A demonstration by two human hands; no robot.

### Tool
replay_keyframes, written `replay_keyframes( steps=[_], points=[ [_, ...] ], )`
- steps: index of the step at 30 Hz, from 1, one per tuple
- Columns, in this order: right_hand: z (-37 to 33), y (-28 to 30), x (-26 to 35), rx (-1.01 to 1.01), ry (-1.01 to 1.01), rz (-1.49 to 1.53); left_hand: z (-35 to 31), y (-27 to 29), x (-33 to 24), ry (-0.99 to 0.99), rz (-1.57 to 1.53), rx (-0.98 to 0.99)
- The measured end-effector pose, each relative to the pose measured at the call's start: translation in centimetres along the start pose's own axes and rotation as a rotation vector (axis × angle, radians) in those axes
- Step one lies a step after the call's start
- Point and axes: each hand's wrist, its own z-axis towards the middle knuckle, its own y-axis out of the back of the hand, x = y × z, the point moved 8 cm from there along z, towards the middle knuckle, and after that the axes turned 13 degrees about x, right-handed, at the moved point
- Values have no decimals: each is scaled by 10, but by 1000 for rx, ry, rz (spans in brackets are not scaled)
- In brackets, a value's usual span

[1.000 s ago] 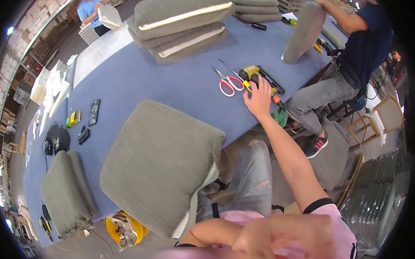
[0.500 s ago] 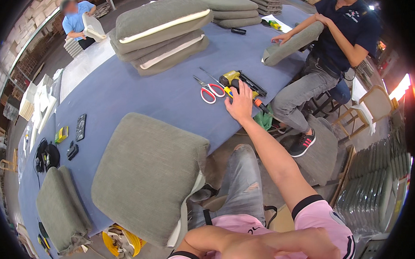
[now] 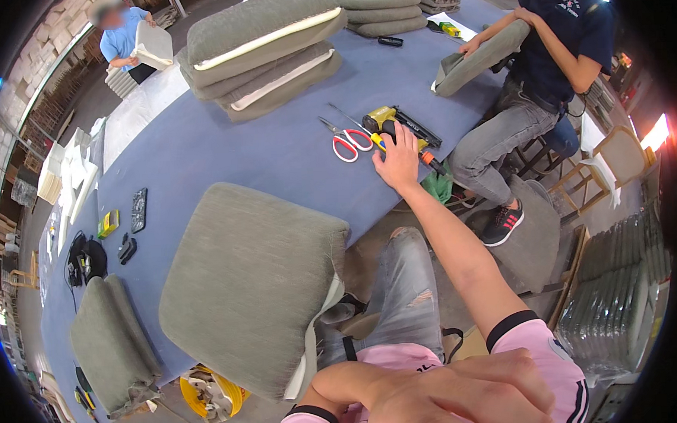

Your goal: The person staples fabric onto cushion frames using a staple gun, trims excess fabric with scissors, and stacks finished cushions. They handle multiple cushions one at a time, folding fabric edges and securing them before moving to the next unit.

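My right hand (image 3: pixel 400 157) reaches across the table's near edge, fingers closed over the grip of a yellow and black staple gun (image 3: pixel 380 119). An orange hose fitting (image 3: pixel 432 163) shows beside the wrist. Beneath my thumb lies a yellow-handled screwdriver (image 3: pixel 378 141), and scissors with red and white handles (image 3: pixel 349 144) rest just left of it. Close below the camera, my left hand (image 3: pixel 464 393) is raised in front of my chest, blurred, its fingertips hidden. A grey-green seat cushion (image 3: pixel 248 282) leans over the table edge by my lap, touched by neither hand; loose fabric hangs along its right side.
Stacked cushions (image 3: pixel 265 35) stand at the back of the blue table (image 3: pixel 277 154). At left lie a phone-like black slab (image 3: pixel 139 211), a small yellow-green box (image 3: pixel 108 223) and a folded cushion (image 3: pixel 113 339). A co-worker (image 3: pixel 564 47) sits at right with another cushion (image 3: pixel 482 57).
The whole view has shifted slightly. My right hand stays on the staple gun, which has not visibly moved on the table. The seated co-worker's cushion has tilted a little.
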Motion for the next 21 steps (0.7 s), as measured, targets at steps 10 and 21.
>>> replay_keyframes(
  steps=[10, 21],
  points=[
    [0, -1, 1, -25, 7, -6, -15, -6, 19, -186, -14, -197],
    [1, -3, 0, -7, -3, -6, -32, -11, 27, -347, -6, -267]
  ],
)
